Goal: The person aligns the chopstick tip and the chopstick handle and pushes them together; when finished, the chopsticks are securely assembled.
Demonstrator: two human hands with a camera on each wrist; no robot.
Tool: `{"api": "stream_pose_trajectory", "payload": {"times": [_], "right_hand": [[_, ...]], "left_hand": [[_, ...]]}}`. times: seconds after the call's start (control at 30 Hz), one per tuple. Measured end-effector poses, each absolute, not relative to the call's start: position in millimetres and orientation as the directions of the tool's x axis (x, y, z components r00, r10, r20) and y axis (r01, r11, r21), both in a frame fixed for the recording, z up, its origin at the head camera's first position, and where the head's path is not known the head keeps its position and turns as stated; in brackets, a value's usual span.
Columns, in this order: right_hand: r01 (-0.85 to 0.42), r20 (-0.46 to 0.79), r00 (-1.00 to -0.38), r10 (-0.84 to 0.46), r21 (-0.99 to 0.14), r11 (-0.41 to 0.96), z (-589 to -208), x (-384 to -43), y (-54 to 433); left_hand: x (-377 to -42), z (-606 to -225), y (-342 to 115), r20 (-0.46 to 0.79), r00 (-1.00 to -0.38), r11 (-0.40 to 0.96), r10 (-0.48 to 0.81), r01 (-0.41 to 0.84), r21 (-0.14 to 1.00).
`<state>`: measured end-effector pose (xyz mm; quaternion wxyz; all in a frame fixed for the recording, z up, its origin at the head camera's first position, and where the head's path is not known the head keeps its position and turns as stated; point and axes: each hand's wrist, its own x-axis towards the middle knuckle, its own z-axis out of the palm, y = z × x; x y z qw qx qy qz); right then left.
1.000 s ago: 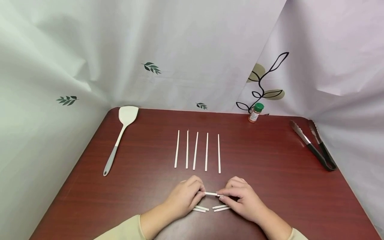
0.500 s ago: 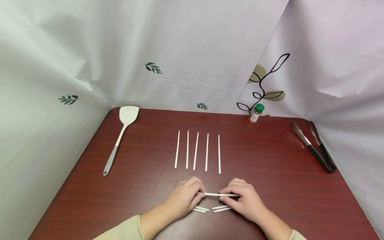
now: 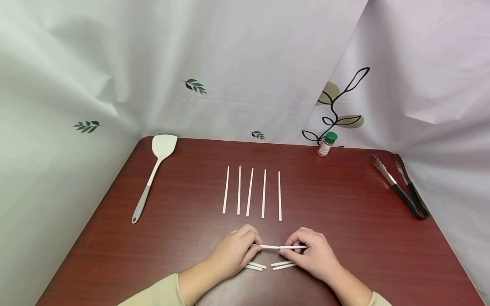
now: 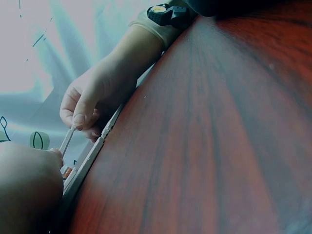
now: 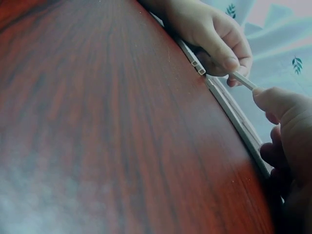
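Observation:
A thin white stick (image 3: pixel 269 247) runs sideways between both hands, just above the table. My left hand (image 3: pixel 235 250) pinches its left part between thumb and fingers. On the right part, my right hand (image 3: pixel 311 253) has its thumb and fingers about the stick, whose right end shows above the palm. Near the middle is a small dark mark; whether it is a break or a joint, I cannot tell. Two more white sticks (image 3: pixel 255 267) lie partly under the left hand, and two others (image 3: pixel 284 265) partly under the right. The right wrist view shows squarish stick ends (image 5: pixel 199 67).
Several white sticks (image 3: pixel 249 193) lie in an upright row beyond the hands. On the left rests a white spatula (image 3: pixel 163 146) with a grey handle. A green-capped spice jar (image 3: pixel 325 146) stands at the back, and black-handled tongs (image 3: pixel 405 193) lie at the right edge.
The right hand's fingers have opened and shifted slightly along the stick, so more of its right part shows. The left hand has stayed in place.

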<state>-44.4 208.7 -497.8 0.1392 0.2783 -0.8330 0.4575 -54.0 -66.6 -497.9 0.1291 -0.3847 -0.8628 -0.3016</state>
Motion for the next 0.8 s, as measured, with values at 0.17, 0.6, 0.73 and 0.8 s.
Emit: {"api": "stream_pose_trajectory", "payload": {"times": [0.17,0.6,0.73,0.8], "right_hand": [[-0.643,0.521,-0.765,-0.378,-0.645,0.412,-498.4,-46.7,208.3],[-0.700,0.579,-0.712,-0.397,-0.628,0.340,-499.5,-48.6,207.7],[-0.728,0.607,-0.684,-0.405,-0.607,0.319,-502.0,-50.0,207.7],[-0.731,0.609,-0.681,-0.407,-0.604,0.317,-502.7,-50.2,207.6]], "left_hand": [[-54.5,-498.3,-67.0,0.458,-0.669,0.521,0.586,0.744,0.419],[-55.2,-498.7,-66.9,0.461,-0.669,0.522,0.583,0.744,0.418],[-54.8,-498.6,-67.1,0.457,-0.669,0.524,0.586,0.744,0.416],[-54.6,-498.1,-67.2,0.457,-0.666,0.524,0.590,0.746,0.412]]}}
